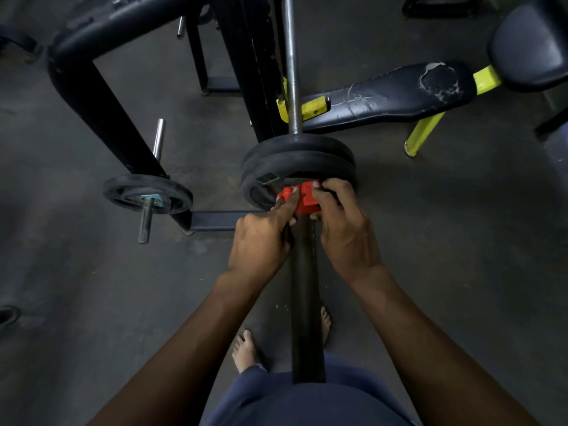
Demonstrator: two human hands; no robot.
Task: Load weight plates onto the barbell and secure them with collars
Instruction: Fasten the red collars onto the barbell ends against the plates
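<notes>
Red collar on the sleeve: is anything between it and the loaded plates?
Nothing visible. The red collar, gripped by the left hand and right hand, sits against the outer plate.

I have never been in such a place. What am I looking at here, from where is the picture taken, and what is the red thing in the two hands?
There is no machine here: a person works with bare hands in a gym. The camera sits on the person's head and looks down, so you see their own arms and bare feet.

The long dark bar running away from the body is the end of a barbell. Two black weight plates already sit on it. The red thing is a collar, a clamp that keeps plates from sliding off. It is on the bar, right against the plates. The left hand and right hand both grip it.

On the left, a spare plate hangs on a rack peg. A worn black bench with yellow legs stands behind.
</notes>
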